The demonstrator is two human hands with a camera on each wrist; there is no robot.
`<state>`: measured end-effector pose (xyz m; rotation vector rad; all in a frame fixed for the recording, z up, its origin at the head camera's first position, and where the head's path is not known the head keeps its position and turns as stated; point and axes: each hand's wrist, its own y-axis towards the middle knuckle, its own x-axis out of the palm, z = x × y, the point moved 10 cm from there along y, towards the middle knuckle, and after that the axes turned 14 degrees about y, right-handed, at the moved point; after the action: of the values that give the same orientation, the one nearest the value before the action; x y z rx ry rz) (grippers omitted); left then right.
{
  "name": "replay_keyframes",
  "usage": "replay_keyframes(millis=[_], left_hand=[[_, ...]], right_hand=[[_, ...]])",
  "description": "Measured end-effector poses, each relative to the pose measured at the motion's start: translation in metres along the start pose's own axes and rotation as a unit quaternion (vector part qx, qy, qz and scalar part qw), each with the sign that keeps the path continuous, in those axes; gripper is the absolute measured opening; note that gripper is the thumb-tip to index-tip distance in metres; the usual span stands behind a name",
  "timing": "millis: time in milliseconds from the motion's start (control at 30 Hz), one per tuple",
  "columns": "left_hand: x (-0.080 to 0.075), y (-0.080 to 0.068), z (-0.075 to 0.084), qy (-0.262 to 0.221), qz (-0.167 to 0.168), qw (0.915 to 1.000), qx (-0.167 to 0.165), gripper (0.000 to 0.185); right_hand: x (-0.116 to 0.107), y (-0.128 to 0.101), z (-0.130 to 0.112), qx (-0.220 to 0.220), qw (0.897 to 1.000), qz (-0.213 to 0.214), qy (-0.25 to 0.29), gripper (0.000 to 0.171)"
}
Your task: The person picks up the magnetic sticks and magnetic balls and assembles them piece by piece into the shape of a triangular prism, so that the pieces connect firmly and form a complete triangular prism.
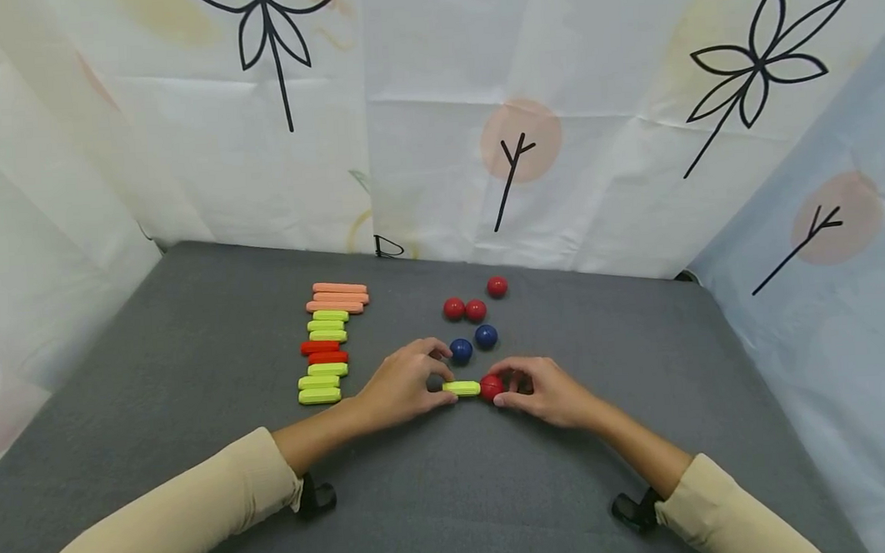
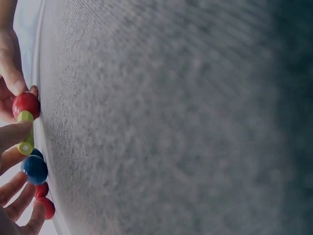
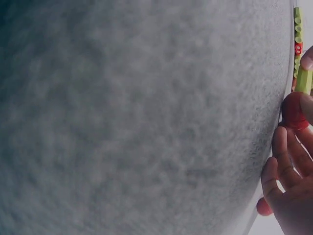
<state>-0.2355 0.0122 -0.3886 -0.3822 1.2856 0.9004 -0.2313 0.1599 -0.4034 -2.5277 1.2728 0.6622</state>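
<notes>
My left hand [image 1: 403,383] pinches a short yellow-green ribbed stick [image 1: 463,388] between thumb and finger. A round hole shows in the stick's near end [image 2: 25,148] in the left wrist view. Across from it, my right hand [image 1: 549,392] grips a shiny red ball [image 1: 489,386] with thumb and fingers. The stick's other end meets the ball, and the two lie in line close over the grey table. Just beyond the left fingertips sits a blue ball [image 1: 461,351], with a second blue ball [image 1: 486,336] behind it to the right.
Three more red balls [image 1: 476,311] lie farther back on the grey table [image 1: 215,389]. To the left runs a column of sticks: orange ones [image 1: 340,298] at the far end, then yellow-green [image 1: 319,396] and red ones [image 1: 327,358]. Patterned white cloth [image 1: 437,168] hangs around the table's back and sides.
</notes>
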Motion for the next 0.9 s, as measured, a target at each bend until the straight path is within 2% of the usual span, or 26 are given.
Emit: replay_keyframes(millis=[167,333,400,500,600,667,900], left_hand=[[-0.001,0.002,-0.003,-0.007,0.003,0.9999,-0.014,0.026],[-0.008,0.013,-0.017,-0.054,0.027,0.9971,-0.047,0.024],[-0.006,0.020,-0.022,-0.069,0.014,0.9964,-0.047,0.031],[0.002,0.030,-0.024,-0.080,-0.029,0.9962,-0.021,0.044],[0.010,0.038,-0.022,-0.092,-0.066,0.9934,0.016,0.044],[0.013,0.040,-0.022,-0.098,-0.079,0.9915,0.033,0.042],[0.016,0.040,-0.027,-0.106,-0.091,0.9899,0.022,0.034]], right_hand=[[-0.002,0.001,0.000,0.000,1.000,-0.001,-0.007,0.034],[-0.007,0.000,0.003,0.014,1.000,0.003,-0.014,0.037],[-0.007,0.000,0.004,0.017,1.000,0.001,-0.018,0.037],[-0.008,-0.001,0.004,0.016,1.000,0.000,-0.023,0.037],[-0.007,-0.001,0.003,0.009,1.000,-0.002,-0.023,0.035],[-0.007,-0.001,0.002,0.005,1.000,-0.003,-0.023,0.034],[-0.007,-0.001,0.002,0.001,1.000,0.001,-0.024,0.033]])
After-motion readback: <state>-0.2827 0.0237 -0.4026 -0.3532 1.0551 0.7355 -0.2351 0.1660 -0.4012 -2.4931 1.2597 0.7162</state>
